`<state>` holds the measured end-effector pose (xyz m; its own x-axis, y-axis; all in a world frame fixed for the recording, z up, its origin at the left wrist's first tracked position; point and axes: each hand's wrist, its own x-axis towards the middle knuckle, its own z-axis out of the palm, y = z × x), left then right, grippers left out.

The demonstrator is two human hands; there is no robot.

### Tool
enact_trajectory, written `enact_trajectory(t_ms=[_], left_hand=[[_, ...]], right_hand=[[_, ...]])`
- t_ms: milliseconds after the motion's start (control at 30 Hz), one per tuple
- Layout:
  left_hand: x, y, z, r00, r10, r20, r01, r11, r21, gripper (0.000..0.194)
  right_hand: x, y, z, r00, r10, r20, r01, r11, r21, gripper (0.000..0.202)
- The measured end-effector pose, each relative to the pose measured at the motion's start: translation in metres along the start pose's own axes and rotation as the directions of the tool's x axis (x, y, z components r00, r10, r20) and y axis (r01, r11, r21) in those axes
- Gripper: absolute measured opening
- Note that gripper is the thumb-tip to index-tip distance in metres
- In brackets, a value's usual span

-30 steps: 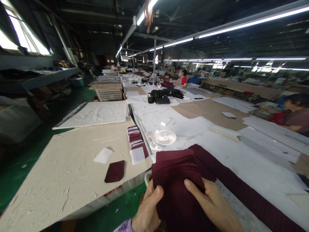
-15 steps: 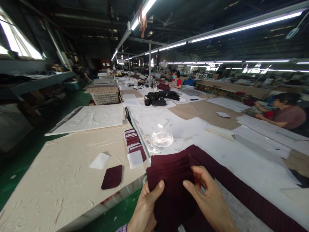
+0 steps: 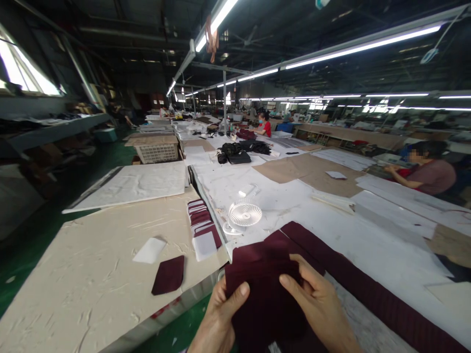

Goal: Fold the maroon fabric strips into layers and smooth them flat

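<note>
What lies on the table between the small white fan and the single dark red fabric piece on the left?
In the head view, between the small white fan and the single dark red fabric piece lies a row of overlapping dark red and white pieces.

Stack of maroon fabric pieces (image 3: 263, 294), dark burgundy, matte, cut flat.
Held at the near edge of the desk (image 3: 368, 235), slightly tilted, layered edges fanned at the upper left corner; left hand (image 3: 217, 323) grips its left side with thumb on top, right hand (image 3: 320, 309) lies over its right side, fingers (image 3: 294, 287) spread on the cloth. It overlaps a long maroon fabric strip (image 3: 368, 289) running diagonally right.
</note>
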<state>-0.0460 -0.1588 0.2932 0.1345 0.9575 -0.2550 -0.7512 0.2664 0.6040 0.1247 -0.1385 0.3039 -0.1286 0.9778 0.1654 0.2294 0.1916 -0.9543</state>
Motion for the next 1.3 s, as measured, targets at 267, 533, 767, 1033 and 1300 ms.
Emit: enact_trajectory(t_ms=[267, 533, 767, 1033, 1300], left_hand=[[0.006, 0.013, 0.001, 0.994, -0.029, 0.104, 0.031, 0.999, -0.016, 0.039], [0.006, 0.016, -0.006, 0.978, -0.084, 0.192, 0.109, 0.986, -0.125, 0.045], [0.006, 0.016, -0.008, 0.979, -0.065, 0.192, 0.096, 0.983, -0.158, 0.041], [-0.003, 0.001, -0.025, 0.988, 0.066, 0.137, -0.078, 0.993, 0.085, 0.047], [-0.004, -0.003, -0.006, 0.997, 0.044, 0.064, -0.054, 0.982, 0.182, 0.051]], right_hand=[[0.000, -0.002, -0.006, 1.000, -0.003, 0.003, 0.003, 0.993, -0.119, 0.021], [0.003, -0.010, -0.005, 0.991, 0.114, 0.071, -0.120, 0.988, 0.095, 0.037], [0.005, -0.013, -0.003, 0.988, 0.133, 0.079, -0.138, 0.988, 0.064, 0.042], [0.005, -0.015, 0.003, 0.987, 0.139, 0.086, -0.156, 0.960, 0.234, 0.045], [0.004, -0.011, 0.006, 0.989, 0.129, 0.069, -0.137, 0.981, 0.134, 0.038]])
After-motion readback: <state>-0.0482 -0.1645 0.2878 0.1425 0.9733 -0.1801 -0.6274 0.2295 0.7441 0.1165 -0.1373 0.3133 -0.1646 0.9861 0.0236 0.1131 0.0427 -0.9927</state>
